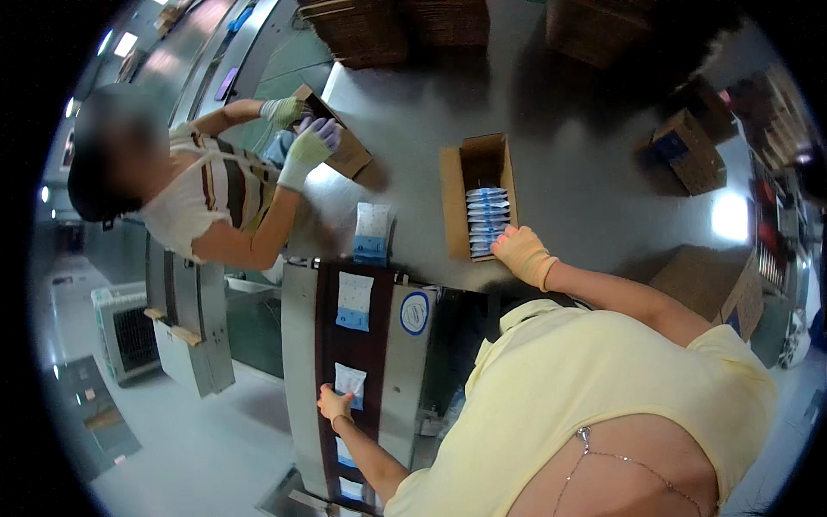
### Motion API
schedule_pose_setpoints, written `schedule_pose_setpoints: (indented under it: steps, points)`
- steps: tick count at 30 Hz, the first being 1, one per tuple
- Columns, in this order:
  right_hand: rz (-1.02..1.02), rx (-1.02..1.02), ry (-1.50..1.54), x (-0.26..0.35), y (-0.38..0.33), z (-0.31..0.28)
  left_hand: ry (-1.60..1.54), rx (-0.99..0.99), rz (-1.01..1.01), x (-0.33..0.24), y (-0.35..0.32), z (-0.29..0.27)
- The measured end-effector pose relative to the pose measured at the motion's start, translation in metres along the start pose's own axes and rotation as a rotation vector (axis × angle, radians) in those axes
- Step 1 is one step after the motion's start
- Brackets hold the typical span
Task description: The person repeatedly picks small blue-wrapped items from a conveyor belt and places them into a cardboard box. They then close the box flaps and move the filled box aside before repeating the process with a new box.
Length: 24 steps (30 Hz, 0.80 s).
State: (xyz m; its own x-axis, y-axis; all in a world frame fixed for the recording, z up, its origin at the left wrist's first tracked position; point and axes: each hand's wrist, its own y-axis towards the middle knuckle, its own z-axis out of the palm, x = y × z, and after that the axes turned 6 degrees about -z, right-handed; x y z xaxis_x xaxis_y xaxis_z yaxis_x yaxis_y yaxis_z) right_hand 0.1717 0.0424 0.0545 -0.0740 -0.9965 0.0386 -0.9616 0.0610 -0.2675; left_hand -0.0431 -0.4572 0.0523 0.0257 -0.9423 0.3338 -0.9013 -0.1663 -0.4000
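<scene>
My left hand [334, 405] is at a white and blue flat packet [350, 379] on the dark conveyor belt [349, 345], its thumb and fingers closed about the packet's near left edge. My right hand [522, 255], in a thin orange-tinted glove, reaches over the near right corner of an open cardboard carton [454, 202]. Its fingers are curled at the near end of a row of several packets [488, 215] standing on edge inside; the fingertips are partly hidden. Another packet [354, 314] lies farther along the belt, and more lie nearer to me.
Where the belt ends, packets [372, 233] rest on the metal table [413, 112]. Across on the left, a gloved co-worker [301, 142] handles another carton [349, 155]. Closed cartons [689, 151] stand at the right, stacked cardboard [444, 21] at the far side.
</scene>
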Motion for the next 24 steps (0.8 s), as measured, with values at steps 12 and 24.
schedule_pose_setpoints:
  steps: [12, 24]
  points:
    - [0.102, 0.064, 0.04, -0.016, 0.009, -0.005, -1.041, 0.077, 0.722, -0.296, 0.094, -0.125]
    - [0.106, 0.025, 0.063, -0.023, 0.006, 0.008, -0.129, -0.382, 1.146, -0.441, 0.014, -0.1]
